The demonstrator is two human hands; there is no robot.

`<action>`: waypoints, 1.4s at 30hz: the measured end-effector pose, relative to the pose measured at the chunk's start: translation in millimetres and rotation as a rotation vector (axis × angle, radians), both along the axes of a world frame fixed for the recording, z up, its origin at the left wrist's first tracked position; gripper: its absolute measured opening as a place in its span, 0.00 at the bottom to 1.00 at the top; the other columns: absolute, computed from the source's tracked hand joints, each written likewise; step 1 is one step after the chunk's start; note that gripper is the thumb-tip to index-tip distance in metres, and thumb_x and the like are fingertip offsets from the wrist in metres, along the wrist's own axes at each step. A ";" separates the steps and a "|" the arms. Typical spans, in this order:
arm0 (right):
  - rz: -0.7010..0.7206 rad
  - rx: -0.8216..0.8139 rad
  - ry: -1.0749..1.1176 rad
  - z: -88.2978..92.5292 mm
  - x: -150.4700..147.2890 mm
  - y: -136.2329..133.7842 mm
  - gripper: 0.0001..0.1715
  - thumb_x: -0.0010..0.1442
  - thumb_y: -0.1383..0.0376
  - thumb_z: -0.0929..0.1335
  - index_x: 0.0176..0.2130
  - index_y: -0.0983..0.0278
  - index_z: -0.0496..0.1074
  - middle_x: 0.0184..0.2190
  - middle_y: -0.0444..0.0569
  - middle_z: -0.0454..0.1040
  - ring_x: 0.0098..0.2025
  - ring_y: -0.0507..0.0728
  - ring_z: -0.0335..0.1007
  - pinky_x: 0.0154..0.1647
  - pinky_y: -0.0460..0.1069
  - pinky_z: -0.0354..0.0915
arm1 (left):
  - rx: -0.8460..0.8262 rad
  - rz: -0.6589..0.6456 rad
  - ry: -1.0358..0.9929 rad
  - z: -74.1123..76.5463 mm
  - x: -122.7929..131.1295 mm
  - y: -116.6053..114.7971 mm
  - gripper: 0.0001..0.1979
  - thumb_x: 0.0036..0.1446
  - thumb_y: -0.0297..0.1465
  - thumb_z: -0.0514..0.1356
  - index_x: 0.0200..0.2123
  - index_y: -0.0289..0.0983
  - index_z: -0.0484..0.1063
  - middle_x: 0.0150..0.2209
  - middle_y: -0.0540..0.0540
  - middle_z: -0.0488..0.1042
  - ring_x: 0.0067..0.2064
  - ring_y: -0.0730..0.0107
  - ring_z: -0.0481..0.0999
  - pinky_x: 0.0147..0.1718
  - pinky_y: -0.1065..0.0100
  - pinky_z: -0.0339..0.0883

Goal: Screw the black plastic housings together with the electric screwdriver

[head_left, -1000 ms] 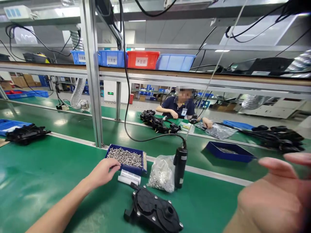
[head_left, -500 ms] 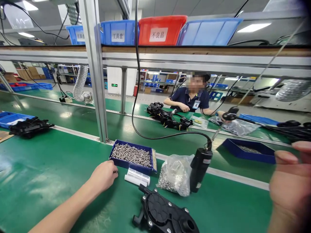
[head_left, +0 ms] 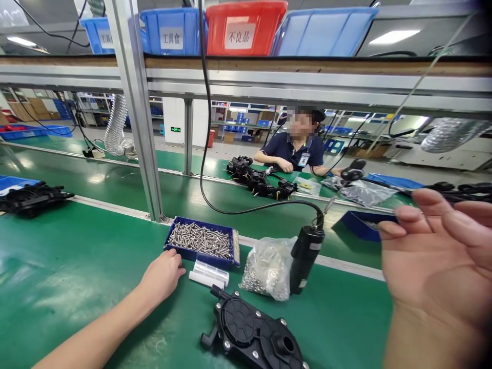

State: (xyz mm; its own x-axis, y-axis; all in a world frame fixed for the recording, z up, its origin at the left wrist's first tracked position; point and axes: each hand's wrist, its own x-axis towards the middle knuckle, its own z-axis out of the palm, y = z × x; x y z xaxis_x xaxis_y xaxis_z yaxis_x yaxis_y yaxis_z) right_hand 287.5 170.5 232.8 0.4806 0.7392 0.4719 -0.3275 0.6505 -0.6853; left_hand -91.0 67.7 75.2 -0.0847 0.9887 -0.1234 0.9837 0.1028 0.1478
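My left hand [head_left: 164, 271] rests on the bench by the near left corner of a blue tray [head_left: 203, 257] full of metal screws [head_left: 200, 240]. Its fingers are curled in, and whatever they may hold is hidden. Raised at the right edge, my right hand [head_left: 434, 251] has its palm showing and its fingers apart, with nothing in it. Between the hands, a black plastic housing [head_left: 255, 328] with screws around its rim lies on the green bench. Behind it are white and clear rolls [head_left: 209, 274], a clear bag of small metal parts [head_left: 267, 269] and an upright black electric screwdriver [head_left: 306, 259].
A black cable [head_left: 205, 128] loops down to the screwdriver. A metal post [head_left: 134, 113] rises behind the tray. Overhead, a shelf carries blue bins and a red bin [head_left: 246, 28]. Black parts [head_left: 33, 199] lie at left. Across the bench sits a co-worker [head_left: 295, 143].
My right hand has come further into view, moving left and up with its fingers spread. My left hand stays by the tray's corner. The whole view has shifted slightly.
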 end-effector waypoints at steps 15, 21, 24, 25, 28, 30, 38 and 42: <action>0.065 -0.091 0.099 17.5 -16.3 -14.8 0.20 0.29 0.68 0.74 0.29 0.63 0.73 0.37 0.52 0.77 0.30 0.54 0.65 0.22 0.45 0.61 | 0.007 0.036 -0.099 0.0 2.8 -5.9 0.15 0.65 0.16 0.49 0.44 0.28 0.74 0.49 0.29 0.74 0.55 0.41 0.71 0.58 0.49 0.63; 0.065 -0.068 0.087 17.7 -14.1 -16.6 0.20 0.31 0.68 0.74 0.30 0.63 0.72 0.37 0.53 0.76 0.30 0.54 0.65 0.23 0.45 0.60 | 0.055 0.106 -0.510 2.6 0.8 -4.2 0.08 0.66 0.23 0.51 0.36 0.36 0.68 0.42 0.36 0.70 0.50 0.47 0.68 0.55 0.51 0.59; 0.074 -0.046 0.086 15.8 -10.5 -14.6 0.18 0.32 0.69 0.74 0.30 0.64 0.73 0.38 0.54 0.76 0.30 0.55 0.65 0.23 0.45 0.58 | -0.085 0.086 -0.947 15.3 -4.1 -3.9 0.12 0.64 0.40 0.59 0.35 0.38 0.65 0.35 0.46 0.65 0.36 0.63 0.64 0.38 0.63 0.58; 0.078 -0.043 0.086 15.2 -9.8 -13.5 0.18 0.33 0.69 0.74 0.30 0.64 0.73 0.39 0.54 0.76 0.30 0.54 0.65 0.23 0.45 0.58 | -0.154 0.075 -1.101 20.0 -4.9 -4.6 0.19 0.61 0.47 0.62 0.34 0.38 0.64 0.34 0.48 0.63 0.34 0.66 0.61 0.34 0.66 0.54; 0.089 -0.045 0.085 13.5 -9.7 -9.6 0.17 0.33 0.70 0.74 0.30 0.64 0.74 0.40 0.55 0.76 0.29 0.54 0.65 0.22 0.46 0.57 | -0.323 0.079 -1.481 31.3 -3.3 -8.6 0.34 0.47 0.58 0.74 0.34 0.37 0.62 0.36 0.48 0.61 0.34 0.72 0.59 0.29 0.71 0.46; 0.095 -0.050 0.092 12.6 -10.4 -7.4 0.18 0.32 0.70 0.74 0.30 0.65 0.75 0.39 0.55 0.76 0.29 0.54 0.65 0.22 0.45 0.58 | -0.386 0.108 -1.653 34.8 -0.3 -11.3 0.37 0.42 0.54 0.80 0.36 0.36 0.63 0.37 0.48 0.61 0.34 0.75 0.59 0.28 0.74 0.45; 0.094 -0.075 0.101 13.2 -15.7 -7.9 0.18 0.31 0.69 0.75 0.29 0.64 0.74 0.37 0.53 0.77 0.29 0.54 0.65 0.21 0.44 0.58 | -0.471 0.168 -1.923 25.3 0.3 -10.2 0.27 0.47 0.39 0.84 0.35 0.31 0.71 0.36 0.47 0.67 0.29 0.82 0.64 0.23 0.79 0.46; 0.091 -0.079 0.094 14.7 -17.4 -11.4 0.19 0.31 0.69 0.75 0.29 0.64 0.74 0.37 0.54 0.77 0.29 0.54 0.66 0.22 0.44 0.60 | -0.500 0.145 -1.921 15.7 3.9 -9.1 0.25 0.48 0.38 0.84 0.33 0.30 0.73 0.34 0.43 0.74 0.22 0.85 0.62 0.19 0.78 0.42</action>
